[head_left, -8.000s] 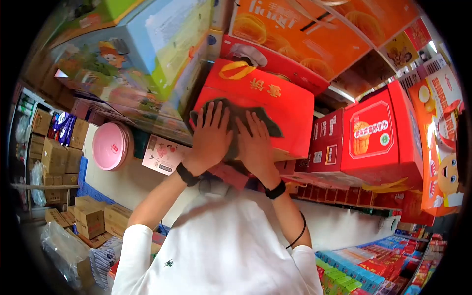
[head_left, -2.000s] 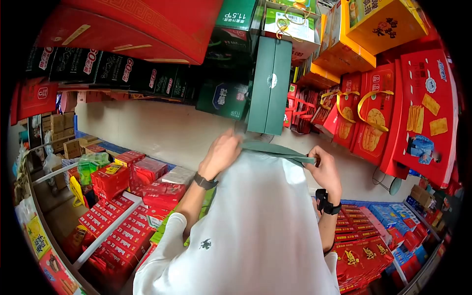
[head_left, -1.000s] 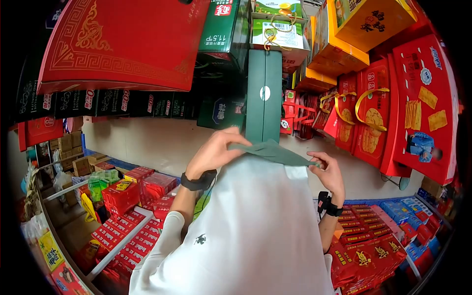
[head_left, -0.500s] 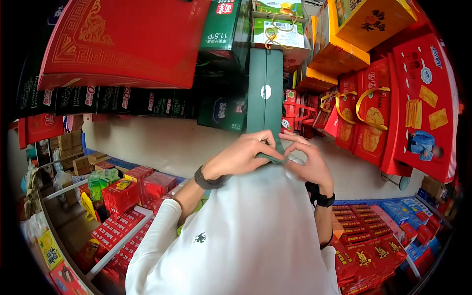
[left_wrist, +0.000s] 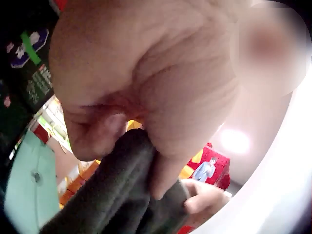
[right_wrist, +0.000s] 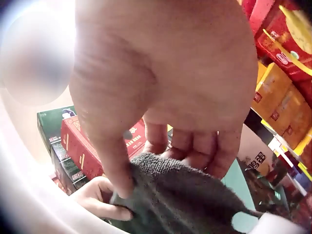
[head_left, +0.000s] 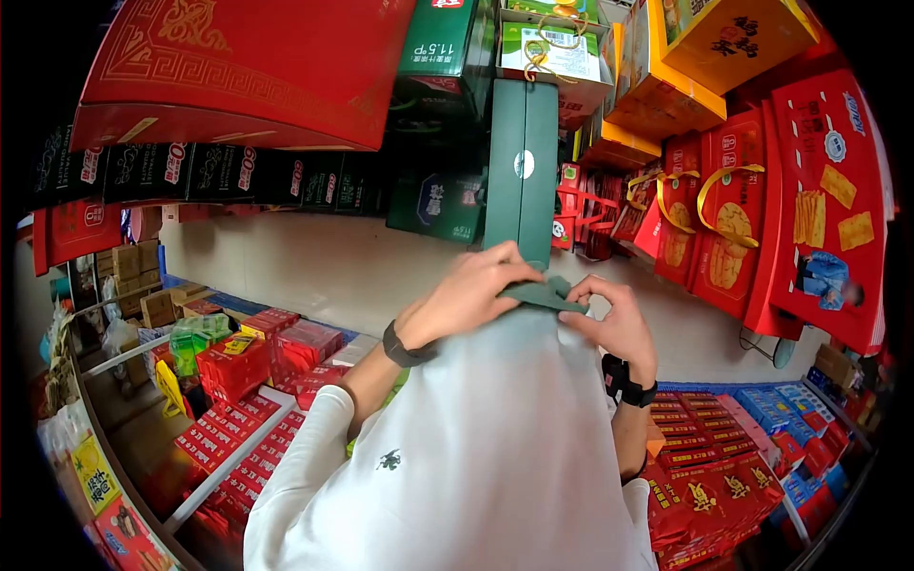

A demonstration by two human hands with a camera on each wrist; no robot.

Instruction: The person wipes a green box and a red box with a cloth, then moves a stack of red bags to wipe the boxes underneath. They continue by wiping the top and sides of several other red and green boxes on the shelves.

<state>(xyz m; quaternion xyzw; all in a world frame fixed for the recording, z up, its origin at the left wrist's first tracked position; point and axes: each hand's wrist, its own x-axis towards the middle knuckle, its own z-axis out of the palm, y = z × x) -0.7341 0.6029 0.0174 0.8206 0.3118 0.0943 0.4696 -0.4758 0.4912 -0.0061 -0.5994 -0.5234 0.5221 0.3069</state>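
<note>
A dark green cloth (head_left: pixel 545 294) is bunched between both hands in front of the white shirt. The left hand (head_left: pixel 474 293) pinches its left part between thumb and curled fingers; in the left wrist view the folded cloth (left_wrist: pixel 117 185) hangs from that grip. The right hand (head_left: pixel 614 324) pinches the other end; in the right wrist view its thumb and fingers hold the fuzzy cloth (right_wrist: pixel 180 195), with the left hand (right_wrist: pixel 100 199) close by. Just beyond the hands stands a tall green box (head_left: pixel 522 181).
A large red box (head_left: pixel 248 76) is at the upper left, beside green cartons (head_left: pixel 438 205). Yellow boxes (head_left: pixel 666 86) and red gift boxes (head_left: pixel 728 219) stand at the right. Red packs (head_left: pixel 233 366) lie lower left, more red packages (head_left: pixel 709 485) lower right.
Earlier both hands pressed the cloth flat on a red box; the view has since shifted to other shelves. The hands stretched the cloth apart, then drew together, and the cloth is now bunched.
</note>
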